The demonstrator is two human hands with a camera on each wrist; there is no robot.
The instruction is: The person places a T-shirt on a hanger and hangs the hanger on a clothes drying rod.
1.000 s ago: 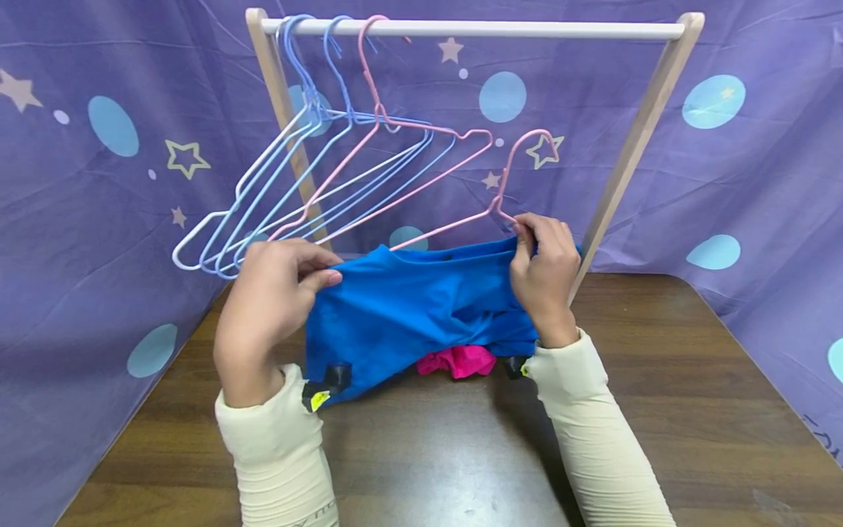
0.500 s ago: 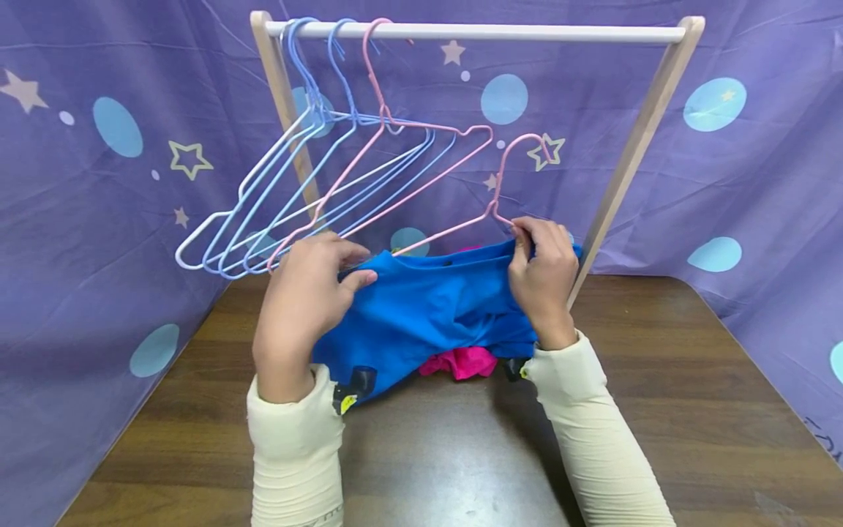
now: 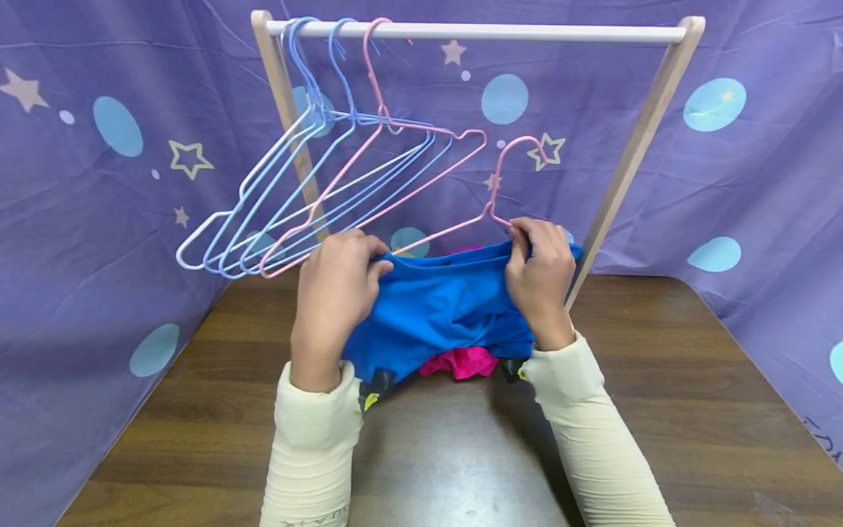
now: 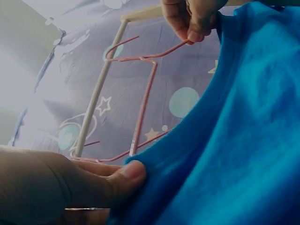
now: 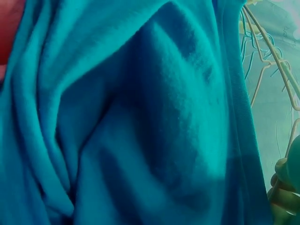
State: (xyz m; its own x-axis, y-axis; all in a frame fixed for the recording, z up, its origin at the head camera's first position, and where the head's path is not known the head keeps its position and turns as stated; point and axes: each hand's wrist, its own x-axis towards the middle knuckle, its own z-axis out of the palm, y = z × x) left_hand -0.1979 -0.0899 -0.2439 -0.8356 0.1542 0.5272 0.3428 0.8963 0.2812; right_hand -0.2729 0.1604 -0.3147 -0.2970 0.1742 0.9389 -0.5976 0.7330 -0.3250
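A blue shirt (image 3: 435,304) hangs bunched between my two hands, its neckline edge uppermost. One pink wire hanger (image 3: 441,233) sits partly inside the neckline, with its hook and left arm showing above the fabric. My left hand (image 3: 339,289) pinches the neckline edge near that arm, thumb in front in the left wrist view. On the other side, my right hand (image 3: 543,271) pinches the hanger's right shoulder together with the shirt's edge. The hanger's lower part is hidden by the cloth. Blue fabric (image 5: 140,117) fills most of the right wrist view.
Behind stands a wooden rack with a white rod (image 3: 527,32). Several blue and white hangers (image 3: 329,150) and a pink hanger (image 3: 349,165) hang at its left end. Bright pink cloth (image 3: 461,362) lies below the shirt on the wooden table (image 3: 435,461). A purple patterned curtain (image 3: 165,278) surrounds everything.
My left hand has moved right along the shirt's neckline, toward the hanger's left arm. My right hand stays nearly still, and the held hanger has shifted slightly left and down.
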